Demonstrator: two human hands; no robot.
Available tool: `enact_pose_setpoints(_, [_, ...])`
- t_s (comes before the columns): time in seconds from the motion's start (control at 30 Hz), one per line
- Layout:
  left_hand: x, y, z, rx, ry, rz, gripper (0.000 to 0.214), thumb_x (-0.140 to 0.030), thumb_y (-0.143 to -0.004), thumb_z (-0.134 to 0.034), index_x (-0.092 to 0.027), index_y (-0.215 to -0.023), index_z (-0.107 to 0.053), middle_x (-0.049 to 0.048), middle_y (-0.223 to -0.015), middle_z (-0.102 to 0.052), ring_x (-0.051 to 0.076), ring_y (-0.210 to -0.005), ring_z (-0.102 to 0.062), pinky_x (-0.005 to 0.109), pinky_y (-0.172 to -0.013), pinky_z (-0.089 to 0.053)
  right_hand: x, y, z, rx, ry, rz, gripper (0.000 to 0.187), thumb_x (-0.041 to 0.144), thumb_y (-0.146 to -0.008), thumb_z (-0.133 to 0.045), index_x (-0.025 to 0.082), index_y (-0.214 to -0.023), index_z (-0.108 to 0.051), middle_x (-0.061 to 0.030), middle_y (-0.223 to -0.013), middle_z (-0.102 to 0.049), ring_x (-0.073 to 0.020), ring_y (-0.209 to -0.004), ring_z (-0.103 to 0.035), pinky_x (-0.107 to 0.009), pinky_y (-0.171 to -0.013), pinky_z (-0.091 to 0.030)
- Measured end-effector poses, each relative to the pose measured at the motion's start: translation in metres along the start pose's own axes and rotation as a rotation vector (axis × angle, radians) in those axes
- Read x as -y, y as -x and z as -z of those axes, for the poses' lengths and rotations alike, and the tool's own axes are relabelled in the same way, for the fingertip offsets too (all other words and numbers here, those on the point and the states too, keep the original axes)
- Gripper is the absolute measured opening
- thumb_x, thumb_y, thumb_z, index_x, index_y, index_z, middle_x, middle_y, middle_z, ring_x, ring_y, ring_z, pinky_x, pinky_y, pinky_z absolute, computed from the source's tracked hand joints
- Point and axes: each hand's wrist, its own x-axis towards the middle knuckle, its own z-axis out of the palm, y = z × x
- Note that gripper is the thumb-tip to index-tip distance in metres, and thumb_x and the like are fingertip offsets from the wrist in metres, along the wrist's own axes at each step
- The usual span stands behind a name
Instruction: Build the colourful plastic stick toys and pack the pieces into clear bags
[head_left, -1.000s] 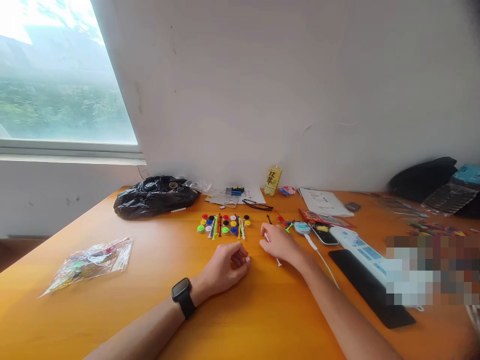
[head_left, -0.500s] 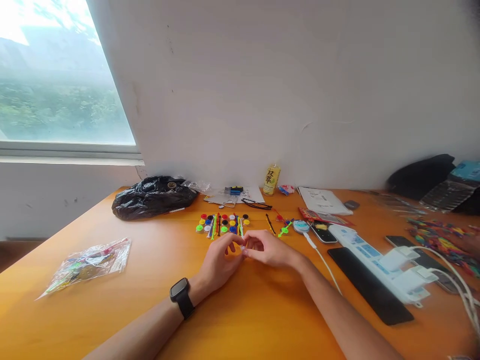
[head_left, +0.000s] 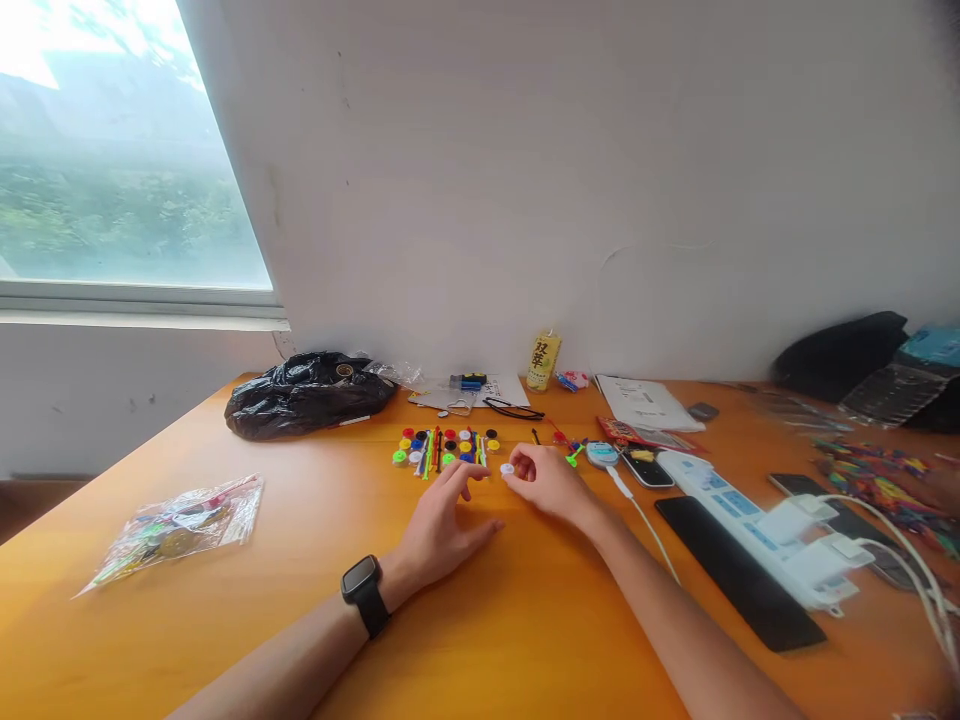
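Observation:
Between the thumb and fingertips of my right hand is a small white round piece. My left hand, with a black watch on its wrist, is apart from it; thumb and fingers are spread and hold nothing. Just beyond my hands lie rows of small coloured discs in red, yellow, blue, black, white and green. Among the discs are thin coloured sticks. Past my right hand, a green stick piece and a dark stick are partly hidden by it.
A clear bag of coloured parts lies at left, a black plastic bag behind it. A yellow bottle stands by the wall. At right are a white power strip with cables, a black slab and a coloured pile.
My hands were together at the white piece; now they are apart. The left hand has let go and opened, while the right hand has moved slightly right with the piece.

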Motion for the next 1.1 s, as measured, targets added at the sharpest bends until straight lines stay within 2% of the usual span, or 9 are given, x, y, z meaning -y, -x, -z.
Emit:
enact_pose_setpoints(0.13, [0.001,0.0,-0.001,0.046,0.013,0.005,0.042,-0.019,-0.084,-0.071,-0.025,-0.123,-0.058,0.0047,-0.114,-0.064,0.018,-0.087,-0.059,0.032,-0.083,-0.05,0.0,0.0,-0.008,-0.037,0.147,0.041,0.016,0.034,-0.094,-0.062,0.02,-0.091,-0.07,-0.0033,-0.085,-0.069,-0.0169,-0.073,-0.061,-0.027,-0.063,-0.038])
enact_pose_setpoints(0.3, [0.001,0.0,-0.001,0.114,0.017,0.019,0.028,-0.021,-0.086,-0.068,-0.024,-0.114,-0.063,0.0029,-0.103,-0.068,0.018,-0.084,-0.061,0.029,-0.076,-0.049,-0.002,-0.001,-0.021,-0.083,0.253,0.083,0.022,0.019,-0.099,-0.051,0.021,-0.096,-0.073,-0.0055,-0.098,-0.071,-0.0197,-0.088,-0.065,-0.028,-0.073,-0.042])
enact_pose_setpoints(0.43, [0.001,0.001,-0.003,0.176,-0.008,0.016,0.013,-0.02,-0.087,-0.066,-0.022,-0.1,-0.067,0.0013,-0.091,-0.068,0.016,-0.078,-0.061,0.027,-0.071,-0.046,0.002,-0.003,-0.027,-0.205,0.285,0.157,0.027,0.013,-0.097,-0.05,0.02,-0.114,-0.07,-0.0085,-0.11,-0.071,-0.0246,-0.107,-0.063,-0.033,-0.09,-0.047])
enact_pose_setpoints(0.53, [0.001,0.0,-0.004,0.205,-0.044,-0.015,0.008,-0.017,-0.087,-0.064,-0.022,-0.092,-0.068,0.0019,-0.089,-0.069,0.017,-0.079,-0.061,0.026,-0.073,-0.045,0.004,-0.005,-0.031,-0.252,0.242,0.242,0.031,0.021,-0.101,-0.048,0.02,-0.126,-0.066,-0.0102,-0.123,-0.068,-0.026,-0.117,-0.059,-0.038,-0.103,-0.047])
enact_pose_setpoints(0.7, [0.001,0.0,-0.005,0.202,-0.075,-0.037,0.008,-0.015,-0.086,-0.063,-0.021,-0.089,-0.068,0.0025,-0.088,-0.068,0.016,-0.078,-0.06,0.026,-0.071,-0.043,-0.003,-0.011,-0.038,-0.213,0.237,0.254,0.041,0.031,-0.103,-0.047,0.02,-0.14,-0.062,-0.0108,-0.146,-0.06,-0.0275,-0.134,-0.052,-0.044,-0.116,-0.041])
enact_pose_setpoints(0.8, [0.0,-0.001,-0.005,0.204,-0.084,-0.052,0.008,-0.014,-0.086,-0.062,-0.021,-0.086,-0.067,0.0021,-0.087,-0.067,0.016,-0.076,-0.059,0.025,-0.07,-0.043,-0.008,-0.014,-0.042,-0.137,0.228,0.22,0.058,0.037,-0.106,-0.038,0.013,-0.159,-0.041,-0.0129,-0.159,-0.048,-0.0264,-0.147,-0.042,-0.044,-0.124,-0.033])
enact_pose_setpoints(0.87, [0.0,-0.001,-0.005,0.205,-0.088,-0.063,0.009,-0.013,-0.086,-0.062,-0.021,-0.086,-0.067,0.0018,-0.086,-0.066,0.016,-0.076,-0.058,0.025,-0.07,-0.043,-0.01,-0.014,-0.044,-0.049,0.231,0.206,0.063,0.042,-0.108,-0.031,0.012,-0.164,-0.032,-0.0117,-0.167,-0.036,-0.0254,-0.155,-0.031,-0.044,-0.128,-0.027])
enact_pose_setpoints(0.97, [0.001,-0.001,-0.006,0.206,-0.086,-0.079,0.01,-0.012,-0.086,-0.062,-0.021,-0.086,-0.066,0.0017,-0.087,-0.066,0.016,-0.077,-0.059,0.025,-0.071,-0.043,-0.011,-0.013,-0.045,0.028,0.266,0.176,0.065,0.048,-0.109,-0.025,0.015,-0.164,-0.032,-0.0073,-0.171,-0.026,-0.0255,-0.16,-0.017,-0.045,-0.131,-0.019])
enact_pose_setpoints(1.1, [0.001,-0.001,-0.006,0.215,-0.093,-0.088,0.01,-0.012,-0.086,-0.062,-0.021,-0.086,-0.067,0.0022,-0.088,-0.066,0.016,-0.078,-0.059,0.025,-0.072,-0.044,-0.01,-0.012,-0.045,0.033,0.327,0.15,0.064,0.044,-0.109,-0.022,0.013,-0.163,-0.035,-0.0068,-0.171,-0.029,-0.0265,-0.16,-0.017,-0.046,-0.131,-0.017])
